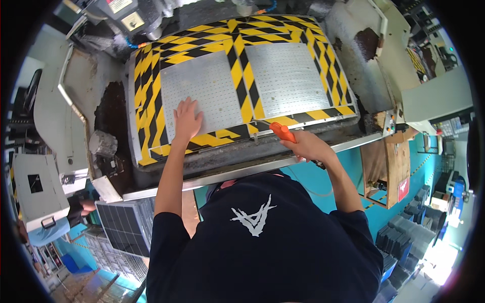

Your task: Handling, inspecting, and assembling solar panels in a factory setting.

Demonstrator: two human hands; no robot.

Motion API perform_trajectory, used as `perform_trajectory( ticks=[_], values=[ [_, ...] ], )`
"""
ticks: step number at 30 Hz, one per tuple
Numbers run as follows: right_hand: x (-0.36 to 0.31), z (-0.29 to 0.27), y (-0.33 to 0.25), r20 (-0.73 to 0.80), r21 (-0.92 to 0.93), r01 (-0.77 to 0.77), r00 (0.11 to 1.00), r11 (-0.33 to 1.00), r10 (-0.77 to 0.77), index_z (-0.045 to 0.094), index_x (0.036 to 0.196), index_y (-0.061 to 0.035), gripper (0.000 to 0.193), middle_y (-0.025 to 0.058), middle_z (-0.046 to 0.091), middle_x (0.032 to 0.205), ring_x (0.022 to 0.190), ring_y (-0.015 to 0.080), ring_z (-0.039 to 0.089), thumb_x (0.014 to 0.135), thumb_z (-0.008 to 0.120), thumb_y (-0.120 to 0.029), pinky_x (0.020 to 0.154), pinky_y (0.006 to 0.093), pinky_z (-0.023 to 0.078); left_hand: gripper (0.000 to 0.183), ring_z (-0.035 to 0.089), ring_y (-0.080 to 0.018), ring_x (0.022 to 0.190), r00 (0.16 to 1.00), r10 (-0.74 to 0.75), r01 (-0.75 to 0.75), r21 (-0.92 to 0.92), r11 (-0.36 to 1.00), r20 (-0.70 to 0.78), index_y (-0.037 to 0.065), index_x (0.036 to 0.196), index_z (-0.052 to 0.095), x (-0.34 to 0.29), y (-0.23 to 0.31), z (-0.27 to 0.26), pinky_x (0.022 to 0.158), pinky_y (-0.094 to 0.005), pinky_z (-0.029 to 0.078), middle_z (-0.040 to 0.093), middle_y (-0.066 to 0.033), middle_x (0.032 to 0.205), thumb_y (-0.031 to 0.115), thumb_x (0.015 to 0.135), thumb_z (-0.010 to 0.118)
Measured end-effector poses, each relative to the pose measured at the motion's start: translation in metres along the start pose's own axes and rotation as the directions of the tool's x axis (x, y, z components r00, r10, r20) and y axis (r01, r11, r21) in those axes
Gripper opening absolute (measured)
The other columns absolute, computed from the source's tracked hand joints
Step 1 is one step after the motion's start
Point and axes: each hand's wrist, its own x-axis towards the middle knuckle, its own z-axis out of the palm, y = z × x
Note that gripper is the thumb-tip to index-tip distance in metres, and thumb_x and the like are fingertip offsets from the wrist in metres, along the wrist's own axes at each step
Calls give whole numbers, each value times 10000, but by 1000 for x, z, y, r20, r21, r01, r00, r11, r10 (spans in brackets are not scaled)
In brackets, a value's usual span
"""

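Observation:
My left hand (187, 120) rests with spread fingers on the left perforated metal plate (199, 73), at its near edge. In my right hand (309, 145) is an orange air blow gun (282, 132), gripped by its handle. Its thin nozzle points left, over the taped front edge of the machine bed, near the middle strip. To its upper right lies a second perforated metal plate (285, 76). Black-and-yellow striped tape (237, 65) borders both plates and runs between them. Part of the gun's handle is hidden by my fingers.
A metal rail (242, 175) runs along the machine's front, before my body. Machine heads (134, 20) hang over the far side. Grimy metal walls (353, 40) flank the bed. A wooden cabinet (374, 171) stands at right, and a stack of dark panels (124, 227) at lower left.

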Motion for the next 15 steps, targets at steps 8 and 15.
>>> perform_trajectory(
  ticks=[8,15],
  values=[
    [44,65,-62,-21,-361,375,912,854,-409,683,957,27,452,249,715,845,835,430,713,994,607,-417,786,534,542,286,707,-311,1052,854,-519,396,-605,691,-34,-18,1175,707,-56,-78,-35,937,-340,528,733,-200,1108,182,1034,559],
    [62,114,-112,37,-426,509,836,748,-548,664,970,31,422,238,717,845,774,446,709,995,609,-387,730,536,566,302,698,-226,1089,756,-653,333,-843,423,-29,-33,1193,705,-74,-96,-34,952,-320,526,744,-152,1139,181,1040,556]
  ],
)
